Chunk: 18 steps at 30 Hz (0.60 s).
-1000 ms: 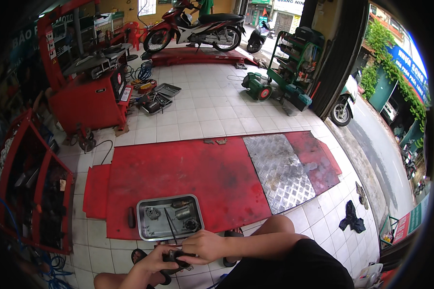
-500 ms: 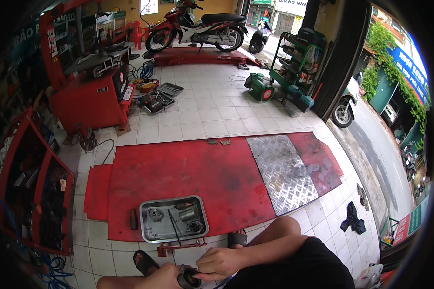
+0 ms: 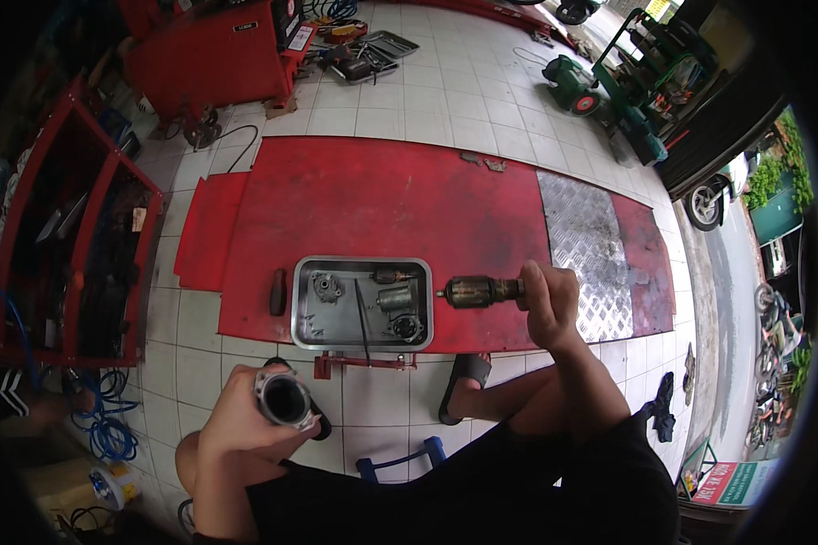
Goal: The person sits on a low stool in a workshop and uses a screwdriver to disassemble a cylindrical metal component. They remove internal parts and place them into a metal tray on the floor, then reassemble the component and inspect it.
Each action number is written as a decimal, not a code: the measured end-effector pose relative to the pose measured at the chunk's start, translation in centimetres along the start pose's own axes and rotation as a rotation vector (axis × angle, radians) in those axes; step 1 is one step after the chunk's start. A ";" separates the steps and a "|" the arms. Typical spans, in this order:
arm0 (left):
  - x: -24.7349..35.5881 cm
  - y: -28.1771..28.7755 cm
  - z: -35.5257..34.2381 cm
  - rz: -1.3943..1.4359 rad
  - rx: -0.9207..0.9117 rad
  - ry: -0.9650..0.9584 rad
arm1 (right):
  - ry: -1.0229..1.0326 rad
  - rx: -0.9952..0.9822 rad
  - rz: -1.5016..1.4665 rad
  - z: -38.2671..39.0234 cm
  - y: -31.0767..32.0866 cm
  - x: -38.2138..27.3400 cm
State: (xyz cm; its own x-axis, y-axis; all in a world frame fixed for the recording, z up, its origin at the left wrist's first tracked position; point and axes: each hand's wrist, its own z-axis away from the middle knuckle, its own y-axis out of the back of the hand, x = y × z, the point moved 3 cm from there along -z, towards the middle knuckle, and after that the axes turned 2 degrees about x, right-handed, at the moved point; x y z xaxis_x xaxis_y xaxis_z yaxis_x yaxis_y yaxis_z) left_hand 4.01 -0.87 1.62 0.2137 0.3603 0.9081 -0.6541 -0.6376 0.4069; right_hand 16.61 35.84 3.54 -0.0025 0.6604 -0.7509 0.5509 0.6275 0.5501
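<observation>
Right fingers hide one end of the rotor

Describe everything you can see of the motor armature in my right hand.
The motor armature is a dark, grimy-looking metal cylinder with brownish patches, a narrower section toward the grip and a thin shaft tip at its left end. It points sideways, held by your right hand, whose fingers hide its right end. It appears in front of the red platform, right of the metal tray.
</observation>
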 end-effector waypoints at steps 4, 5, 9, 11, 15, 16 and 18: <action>1.4 0.1 -2.5 -0.308 0.049 -0.191 | 0.000 -0.078 0.064 -0.5 -4.3 2.2; 0.6 0.1 -3.1 -0.385 0.085 -0.167 | 0.001 -0.114 0.099 0.0 -5.5 3.5; -1.0 0.5 -5.2 -0.772 0.121 0.035 | -0.097 -0.293 0.176 1.3 -11.4 6.4; -0.9 0.8 -5.7 -0.764 0.138 0.053 | -0.044 -0.346 0.167 2.3 -15.4 7.8; -0.5 1.5 -6.5 -0.695 0.285 -0.038 | -0.071 -0.443 0.225 3.3 -22.6 7.6; -0.5 1.8 -6.6 -0.670 0.300 -0.021 | -0.107 -0.446 0.240 3.3 -24.6 7.7; -0.7 2.4 -6.7 -0.655 0.348 0.009 | -0.201 -0.414 0.270 3.2 -27.5 7.2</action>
State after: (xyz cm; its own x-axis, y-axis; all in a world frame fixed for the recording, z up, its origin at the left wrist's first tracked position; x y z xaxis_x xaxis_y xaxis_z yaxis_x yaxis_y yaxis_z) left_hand -2.53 1.88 1.33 0.4745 0.7456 0.4679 -0.1262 -0.4685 0.8744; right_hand 4.10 21.97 -18.14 0.2765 0.7545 -0.5952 0.1346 0.5829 0.8013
